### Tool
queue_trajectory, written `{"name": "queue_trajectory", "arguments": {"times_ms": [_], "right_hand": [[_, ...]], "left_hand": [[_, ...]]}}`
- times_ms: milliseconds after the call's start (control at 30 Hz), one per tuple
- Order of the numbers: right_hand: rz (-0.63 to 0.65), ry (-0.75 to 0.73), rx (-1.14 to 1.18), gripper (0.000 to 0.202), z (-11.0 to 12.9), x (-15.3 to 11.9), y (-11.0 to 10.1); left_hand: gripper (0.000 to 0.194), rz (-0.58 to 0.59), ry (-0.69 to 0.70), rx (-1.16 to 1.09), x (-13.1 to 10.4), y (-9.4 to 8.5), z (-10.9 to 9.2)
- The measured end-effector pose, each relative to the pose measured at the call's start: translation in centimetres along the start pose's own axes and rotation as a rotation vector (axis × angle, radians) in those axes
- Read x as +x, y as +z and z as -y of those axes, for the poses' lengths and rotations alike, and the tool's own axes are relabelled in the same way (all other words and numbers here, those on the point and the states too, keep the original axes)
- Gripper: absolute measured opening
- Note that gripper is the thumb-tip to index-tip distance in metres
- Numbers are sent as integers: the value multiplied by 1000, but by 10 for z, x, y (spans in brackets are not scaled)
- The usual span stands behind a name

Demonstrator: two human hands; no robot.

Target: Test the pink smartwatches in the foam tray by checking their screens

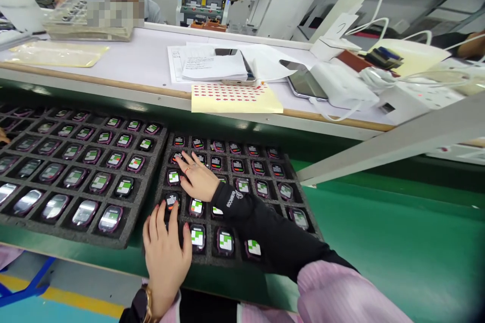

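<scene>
Rows of smartwatches with lit screens sit in the compartments of a dark foam tray (161, 181) in front of me. My left hand (166, 247) rests over its near left corner, fingers spread, with fingertips on a smartwatch (172, 201) showing a patterned screen. Farther up, my right hand (199, 179) reaches across the tray, palm down and fingers apart. Its fingertips touch a smartwatch (177, 157) in the left column. Neither hand grips anything. My right forearm in a black sleeve hides some watches in the middle and right.
A second foam tray (146, 186) of smartwatches lies on the left; a person's hand (3, 136) shows beside it. Behind are a shelf with papers (215, 66), a yellow sticker sheet (237, 103) and a phone (307, 84). A slanted white post (379, 144) stands right.
</scene>
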State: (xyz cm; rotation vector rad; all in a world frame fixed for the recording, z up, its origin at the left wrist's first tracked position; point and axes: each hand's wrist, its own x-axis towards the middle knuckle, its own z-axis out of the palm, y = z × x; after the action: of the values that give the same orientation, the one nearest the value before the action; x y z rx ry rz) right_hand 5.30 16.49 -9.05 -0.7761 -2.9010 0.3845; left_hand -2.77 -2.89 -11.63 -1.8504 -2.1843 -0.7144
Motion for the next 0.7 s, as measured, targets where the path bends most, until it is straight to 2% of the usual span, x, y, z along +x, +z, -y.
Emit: {"name": "queue_trajectory", "arguments": {"times_ms": [133, 367, 533, 700], "right_hand": [[48, 25, -17, 60, -2, 1, -3], [42, 224, -76, 58, -13, -35, -7], [41, 253, -86, 58, -18, -50, -4], [12, 349, -101, 59, -24, -67, -4]], "left_hand": [[37, 12, 12, 12, 1, 1, 0], [40, -4, 19, 17, 2, 3, 1], [40, -9, 24, 19, 3, 3, 0], [40, -14, 17, 24, 2, 3, 0]]}}
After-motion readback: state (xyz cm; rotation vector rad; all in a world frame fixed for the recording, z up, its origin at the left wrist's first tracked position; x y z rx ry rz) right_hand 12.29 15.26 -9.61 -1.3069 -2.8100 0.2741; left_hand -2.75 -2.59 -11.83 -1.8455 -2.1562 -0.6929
